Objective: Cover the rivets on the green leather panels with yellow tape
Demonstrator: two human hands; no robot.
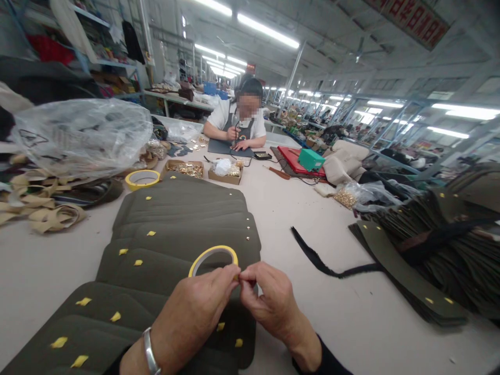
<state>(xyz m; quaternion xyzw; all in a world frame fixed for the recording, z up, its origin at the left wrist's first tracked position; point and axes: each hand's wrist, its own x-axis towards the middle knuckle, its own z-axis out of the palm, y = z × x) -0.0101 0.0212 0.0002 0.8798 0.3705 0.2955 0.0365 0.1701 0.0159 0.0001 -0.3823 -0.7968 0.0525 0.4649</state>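
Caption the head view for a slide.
Left hand holds a yellow tape roll, right hand pinching at its edge, over olive panels.

2 black sleeves (325, 360) show, with 1 silver bangle (150, 352).

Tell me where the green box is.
In the head view, the green box sits right of centre across the table, on the flat red item.

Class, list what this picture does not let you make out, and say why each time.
Head view:
- What the right hand pinches at the yellow tape roll: hidden by the fingertips.
- Near end of the dark green panels: cut off by the bottom edge and covered by the left hand.
- Full extent of the stacked pieces: cut off by the right edge.
- Wording on the red sign: blurred, cut off above.
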